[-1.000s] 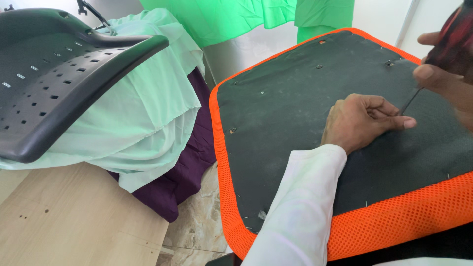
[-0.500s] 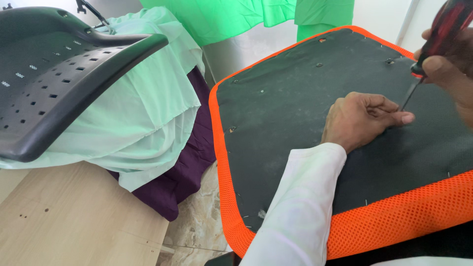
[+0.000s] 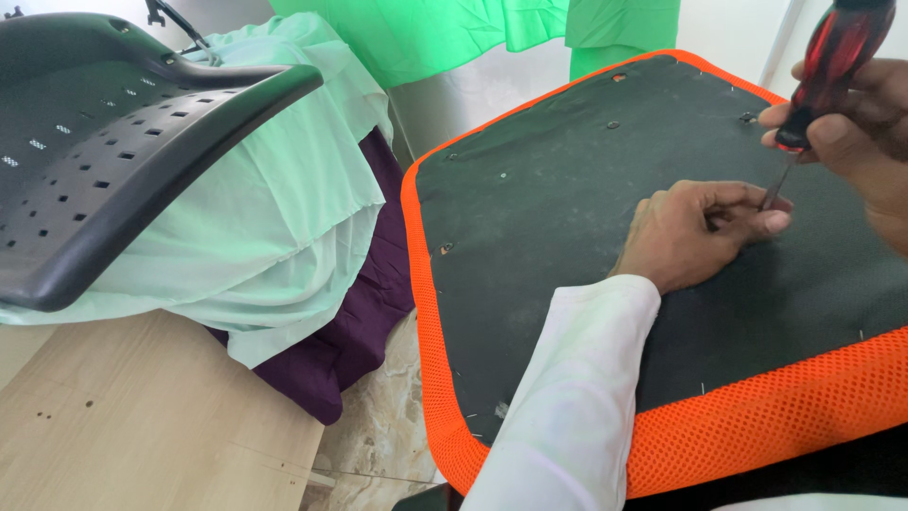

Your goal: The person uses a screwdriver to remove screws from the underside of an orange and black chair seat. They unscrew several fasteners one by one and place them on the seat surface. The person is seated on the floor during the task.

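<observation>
An upturned chair seat (image 3: 567, 208), black underneath with an orange mesh rim, lies in front of me. My left hand (image 3: 695, 232) rests on its black underside with the fingers curled, pinching at the tip of a screwdriver shaft. My right hand (image 3: 856, 132) grips the red-and-black screwdriver (image 3: 828, 71) by its handle, held nearly upright with its thin shaft pointing down between my left fingertips. Whatever sits under the tip is hidden by my fingers.
A black perforated plastic chair back (image 3: 113, 142) lies at the left on pale green cloth (image 3: 284, 218) over purple fabric (image 3: 364, 322). A light wooden board (image 3: 142, 426) is at the lower left, with marbled floor (image 3: 378, 435) between. Green cloth (image 3: 473, 28) hangs behind.
My right hand has raised the screwdriver more upright and shifted it slightly left. My left hand stays on the seat, fingers still at the shaft tip.
</observation>
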